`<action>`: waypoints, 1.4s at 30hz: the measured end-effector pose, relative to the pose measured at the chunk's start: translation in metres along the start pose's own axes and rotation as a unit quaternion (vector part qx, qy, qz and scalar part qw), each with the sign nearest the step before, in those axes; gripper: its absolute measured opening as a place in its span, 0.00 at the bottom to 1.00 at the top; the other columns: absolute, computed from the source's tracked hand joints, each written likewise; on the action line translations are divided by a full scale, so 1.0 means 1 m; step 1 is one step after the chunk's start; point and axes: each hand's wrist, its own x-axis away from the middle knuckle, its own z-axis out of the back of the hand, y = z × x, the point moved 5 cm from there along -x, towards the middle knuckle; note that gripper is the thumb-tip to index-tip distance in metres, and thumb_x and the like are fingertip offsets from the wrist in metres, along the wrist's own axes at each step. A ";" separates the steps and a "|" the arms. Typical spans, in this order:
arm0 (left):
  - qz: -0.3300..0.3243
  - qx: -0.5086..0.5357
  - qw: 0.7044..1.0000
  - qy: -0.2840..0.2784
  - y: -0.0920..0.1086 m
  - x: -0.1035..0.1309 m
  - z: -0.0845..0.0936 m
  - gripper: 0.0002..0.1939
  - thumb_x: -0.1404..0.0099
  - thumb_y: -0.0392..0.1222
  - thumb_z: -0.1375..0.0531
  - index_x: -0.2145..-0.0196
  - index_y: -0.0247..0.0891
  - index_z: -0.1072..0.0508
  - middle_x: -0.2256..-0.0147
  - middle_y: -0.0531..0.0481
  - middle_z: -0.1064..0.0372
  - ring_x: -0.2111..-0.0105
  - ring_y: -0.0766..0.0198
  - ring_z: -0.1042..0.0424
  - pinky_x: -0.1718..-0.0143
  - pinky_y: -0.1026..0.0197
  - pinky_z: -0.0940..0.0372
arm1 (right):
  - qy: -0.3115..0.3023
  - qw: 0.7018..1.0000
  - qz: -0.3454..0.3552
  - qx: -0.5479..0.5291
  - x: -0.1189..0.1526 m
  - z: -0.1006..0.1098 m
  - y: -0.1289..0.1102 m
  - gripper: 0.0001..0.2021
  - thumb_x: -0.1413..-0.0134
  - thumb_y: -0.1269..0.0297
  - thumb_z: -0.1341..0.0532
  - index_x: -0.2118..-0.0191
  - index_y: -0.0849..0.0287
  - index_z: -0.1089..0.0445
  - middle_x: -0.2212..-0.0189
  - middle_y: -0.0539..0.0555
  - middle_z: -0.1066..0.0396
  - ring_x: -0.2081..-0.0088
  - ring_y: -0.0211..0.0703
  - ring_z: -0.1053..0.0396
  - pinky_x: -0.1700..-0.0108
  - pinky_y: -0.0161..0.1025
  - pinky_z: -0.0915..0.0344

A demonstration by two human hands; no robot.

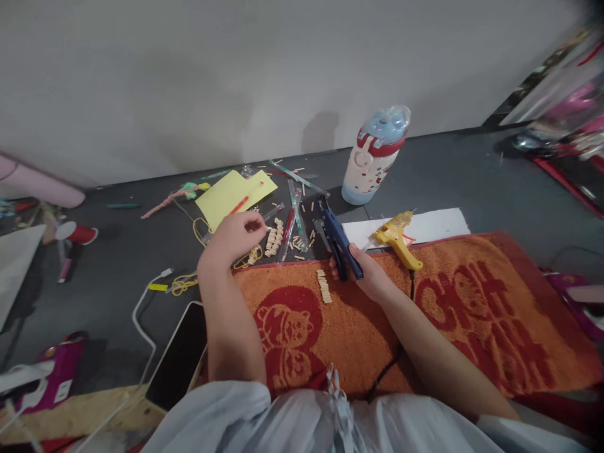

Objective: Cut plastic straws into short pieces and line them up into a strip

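Find dark desk (453, 170) carrying orange towel (368, 340), spread along the near side. Note blue plier-like tool (334, 230), long axis slanting from handles at lower right to head at upper left, pointing away from the body. Record right hand (370, 270) closed round the handles, near the towel's far edge. Record left hand (237, 234) over the desk beyond the towel, narrowed, thumb and finger close together; cannot tell of any piece between the tips. Locate cluster of wooden pieces (274, 239) on the desk, just right of the left fingertips and left of the tool, long axis running toward the body; rate left hand nearer. Locate row of wooden pieces (323, 287) on the towel, just left of the handles, running toward the body, each piece lying crosswise; rate right hand nearer. Observe loose pieces (297, 243) scattered between cluster and tool, lying at mixed angles.
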 end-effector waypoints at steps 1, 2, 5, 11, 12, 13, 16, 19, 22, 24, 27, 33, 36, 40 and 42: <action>0.018 -0.018 1.000 -0.013 -0.003 0.000 -0.001 0.07 0.47 0.43 0.44 0.76 0.38 0.29 0.76 0.51 0.30 0.74 0.65 0.34 0.72 0.63 0.41 | 0.002 1.000 0.003 0.001 0.000 0.000 0.000 0.27 0.55 0.39 0.41 0.60 0.59 0.32 0.69 0.55 0.25 0.67 0.45 0.27 0.71 0.38 0.35; 0.037 -0.034 0.998 -0.022 -0.007 0.000 -0.001 0.08 0.46 0.44 0.44 0.76 0.39 0.29 0.75 0.51 0.30 0.74 0.65 0.34 0.72 0.63 0.42 | 0.004 1.000 0.006 0.003 0.001 -0.001 0.000 0.27 0.56 0.39 0.41 0.60 0.59 0.32 0.69 0.55 0.25 0.67 0.45 0.27 0.71 0.38 0.34; 0.083 -0.064 0.994 -0.026 -0.017 0.004 0.003 0.09 0.46 0.46 0.45 0.76 0.39 0.30 0.75 0.50 0.29 0.75 0.64 0.35 0.74 0.63 0.44 | 0.010 1.000 0.008 0.004 0.001 -0.002 0.000 0.29 0.58 0.38 0.40 0.60 0.60 0.32 0.68 0.56 0.25 0.66 0.46 0.27 0.71 0.39 0.34; 0.148 -0.083 0.985 -0.013 -0.043 0.012 0.014 0.10 0.46 0.45 0.46 0.77 0.38 0.31 0.74 0.49 0.28 0.73 0.62 0.33 0.72 0.62 0.44 | 0.011 1.000 -0.002 0.021 0.001 0.001 0.005 0.27 0.53 0.39 0.42 0.58 0.59 0.32 0.69 0.56 0.26 0.68 0.46 0.28 0.70 0.41 0.33; 0.159 -0.085 0.984 -0.013 -0.047 0.014 0.015 0.09 0.46 0.45 0.46 0.77 0.39 0.31 0.75 0.49 0.28 0.73 0.62 0.33 0.72 0.62 0.44 | 0.011 1.000 -0.001 0.024 0.001 0.002 0.005 0.27 0.53 0.39 0.42 0.59 0.59 0.32 0.69 0.56 0.26 0.69 0.45 0.28 0.69 0.41 0.33; 0.168 -0.086 0.982 -0.013 -0.051 0.015 0.017 0.10 0.46 0.45 0.47 0.77 0.39 0.30 0.75 0.49 0.28 0.74 0.62 0.33 0.72 0.62 0.44 | 0.012 1.000 0.000 0.028 0.001 0.003 0.005 0.26 0.53 0.39 0.42 0.59 0.59 0.32 0.70 0.55 0.26 0.71 0.44 0.29 0.69 0.41 0.33; 0.185 -0.080 0.979 -0.010 -0.059 0.022 0.022 0.10 0.45 0.44 0.48 0.78 0.39 0.31 0.78 0.50 0.29 0.75 0.63 0.32 0.72 0.63 0.44 | 0.010 0.999 0.000 0.040 0.001 0.003 0.006 0.26 0.52 0.39 0.43 0.59 0.58 0.32 0.69 0.56 0.26 0.71 0.45 0.29 0.69 0.42 0.33; 0.198 -0.066 0.978 0.018 -0.064 0.032 0.032 0.12 0.44 0.45 0.48 0.78 0.39 0.31 0.76 0.49 0.27 0.74 0.62 0.31 0.72 0.63 0.43 | 0.011 0.999 -0.008 0.042 0.002 0.004 0.007 0.27 0.52 0.39 0.44 0.55 0.57 0.32 0.67 0.57 0.25 0.67 0.49 0.28 0.68 0.44 0.32; 0.227 -0.065 0.971 0.039 -0.068 0.044 0.042 0.13 0.43 0.46 0.48 0.78 0.39 0.31 0.75 0.47 0.27 0.72 0.61 0.29 0.71 0.63 0.42 | 0.013 0.999 -0.016 0.041 0.003 0.004 0.008 0.28 0.52 0.39 0.43 0.54 0.57 0.32 0.66 0.57 0.25 0.64 0.51 0.27 0.66 0.45 0.32; 0.250 -0.071 0.965 0.035 -0.071 0.052 0.046 0.12 0.43 0.45 0.48 0.79 0.39 0.30 0.75 0.48 0.27 0.72 0.60 0.30 0.72 0.63 0.42 | 0.016 0.999 -0.017 0.044 0.004 0.005 0.008 0.27 0.52 0.39 0.43 0.55 0.56 0.32 0.66 0.57 0.25 0.64 0.51 0.28 0.65 0.45 0.32; 0.265 -0.079 0.961 0.015 -0.074 0.061 0.049 0.12 0.44 0.45 0.48 0.80 0.39 0.31 0.77 0.49 0.28 0.74 0.61 0.31 0.73 0.63 0.44 | 0.023 0.999 -0.012 0.034 0.005 0.005 0.009 0.25 0.51 0.41 0.43 0.56 0.56 0.31 0.66 0.57 0.25 0.65 0.49 0.28 0.65 0.45 0.32; 0.253 -0.054 0.966 0.005 -0.073 0.067 0.049 0.11 0.46 0.44 0.47 0.80 0.38 0.31 0.79 0.51 0.29 0.77 0.64 0.32 0.76 0.64 0.44 | 0.008 0.999 -0.009 0.040 0.005 0.004 0.009 0.23 0.48 0.41 0.46 0.56 0.54 0.31 0.65 0.57 0.26 0.63 0.51 0.28 0.65 0.47 0.32; 0.228 -0.061 0.972 0.016 -0.062 0.068 0.051 0.10 0.45 0.43 0.47 0.80 0.39 0.31 0.79 0.51 0.30 0.78 0.65 0.34 0.76 0.64 0.45 | 0.004 0.998 -0.011 0.054 0.004 0.005 0.008 0.24 0.50 0.40 0.45 0.57 0.54 0.31 0.68 0.56 0.26 0.66 0.51 0.28 0.65 0.47 0.32; 0.167 -0.082 0.969 0.163 -0.037 0.079 0.070 0.10 0.42 0.45 0.46 0.76 0.39 0.29 0.76 0.49 0.28 0.76 0.64 0.34 0.74 0.62 0.44 | -0.005 0.998 -0.019 0.052 0.001 0.005 0.007 0.24 0.50 0.40 0.45 0.59 0.54 0.30 0.69 0.55 0.26 0.67 0.50 0.29 0.66 0.46 0.32; 0.130 -0.092 0.953 0.257 -0.022 0.088 0.080 0.10 0.41 0.44 0.45 0.75 0.39 0.29 0.76 0.49 0.29 0.75 0.64 0.34 0.73 0.62 0.44 | -0.007 0.999 -0.021 0.038 0.001 0.004 0.006 0.23 0.51 0.40 0.44 0.61 0.55 0.31 0.69 0.55 0.26 0.65 0.50 0.28 0.65 0.46 0.32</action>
